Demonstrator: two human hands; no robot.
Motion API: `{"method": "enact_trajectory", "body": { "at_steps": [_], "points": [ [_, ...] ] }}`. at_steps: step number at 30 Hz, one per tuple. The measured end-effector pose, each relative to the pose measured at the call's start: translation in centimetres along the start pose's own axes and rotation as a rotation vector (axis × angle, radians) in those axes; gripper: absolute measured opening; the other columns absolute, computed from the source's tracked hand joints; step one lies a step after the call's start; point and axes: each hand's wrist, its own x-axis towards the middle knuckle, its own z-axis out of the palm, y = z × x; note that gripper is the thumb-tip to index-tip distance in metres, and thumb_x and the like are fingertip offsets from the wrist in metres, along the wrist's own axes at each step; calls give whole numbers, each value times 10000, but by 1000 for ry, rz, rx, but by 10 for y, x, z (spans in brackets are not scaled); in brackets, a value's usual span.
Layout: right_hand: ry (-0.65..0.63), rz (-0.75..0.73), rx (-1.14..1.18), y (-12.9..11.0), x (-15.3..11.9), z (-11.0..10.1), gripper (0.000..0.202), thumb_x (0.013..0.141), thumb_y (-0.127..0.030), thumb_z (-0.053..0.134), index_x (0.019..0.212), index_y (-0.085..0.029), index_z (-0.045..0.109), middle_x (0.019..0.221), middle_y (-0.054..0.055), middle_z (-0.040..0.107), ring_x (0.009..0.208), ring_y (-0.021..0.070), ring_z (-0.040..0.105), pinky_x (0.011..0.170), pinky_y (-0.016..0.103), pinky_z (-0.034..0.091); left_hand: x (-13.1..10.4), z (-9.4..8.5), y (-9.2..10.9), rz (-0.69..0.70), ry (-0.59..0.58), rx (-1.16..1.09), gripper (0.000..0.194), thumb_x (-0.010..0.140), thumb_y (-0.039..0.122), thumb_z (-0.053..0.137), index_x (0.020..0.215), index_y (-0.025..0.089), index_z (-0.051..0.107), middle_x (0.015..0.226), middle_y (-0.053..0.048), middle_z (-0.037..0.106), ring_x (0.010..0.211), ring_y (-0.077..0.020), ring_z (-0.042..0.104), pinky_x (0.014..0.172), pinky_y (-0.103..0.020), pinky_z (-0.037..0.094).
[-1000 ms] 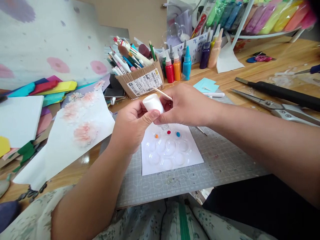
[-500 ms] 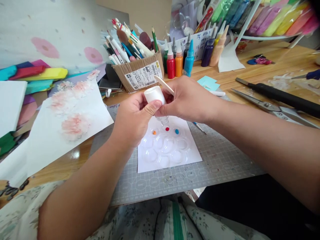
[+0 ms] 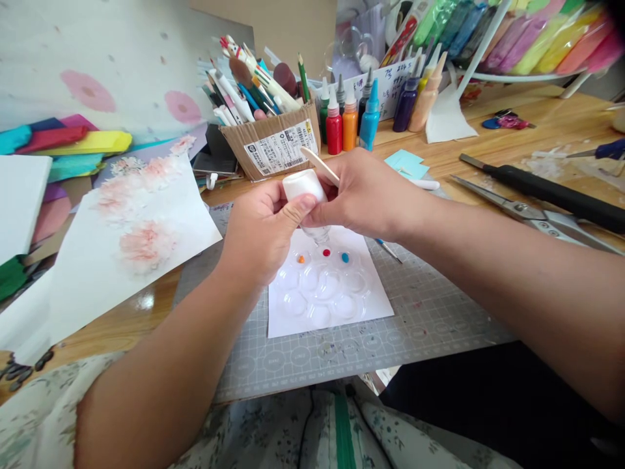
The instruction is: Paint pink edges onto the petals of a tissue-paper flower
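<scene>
My left hand [image 3: 258, 231] is closed around a white paint bottle [image 3: 303, 185], tipped with its base up and its clear neck pointing down. In my right hand [image 3: 374, 195] a thin white stick [image 3: 317, 164] lies between the fingers, while its thumb and fingertips press the bottle's side. Right below is a clear plastic palette [image 3: 326, 286] with round wells. Small dabs of orange paint [image 3: 301, 259], red paint [image 3: 327, 253] and blue paint [image 3: 345, 258] sit in its upper wells. The palette rests on a white paper sheet [image 3: 378, 306]. The bottle's mouth is hard to make out.
Under the paper lies a grey cutting mat [image 3: 424, 312]. Behind stand a cardboard box [image 3: 280, 146] of pens and brushes and several paint bottles [image 3: 334, 127]. Scissors [image 3: 527, 212] and a black-handled tool [image 3: 541, 189] lie at right; a flower-printed sheet [image 3: 131, 260] at left.
The bottle has tilted slightly and its neck sits a little lower over the palette. Both hands keep nearly the same place and grip.
</scene>
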Motion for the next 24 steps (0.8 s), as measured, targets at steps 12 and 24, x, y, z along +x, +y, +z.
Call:
{"method": "enact_trajectory", "body": {
  "at_steps": [12, 24],
  "points": [
    [-15, 39, 102, -2, 0, -1, 144, 671, -164, 731, 601, -175, 606, 563, -39, 522, 591, 110, 481, 516, 246, 335, 1, 4, 1, -27, -13, -100, 335, 779, 441, 822, 977, 178, 757, 902, -35, 759, 836, -173, 693, 757, -260, 544],
    [-20, 59, 132, -3, 2, 0, 148, 680, -151, 702, 613, -180, 573, 620, -20, 560, 627, 116, 501, 545, 250, 364, 2, 6, -1, -6, 35, -100, 342, 768, 455, 827, 958, 178, 762, 921, -46, 767, 825, -181, 702, 746, -270, 554]
  ]
}}
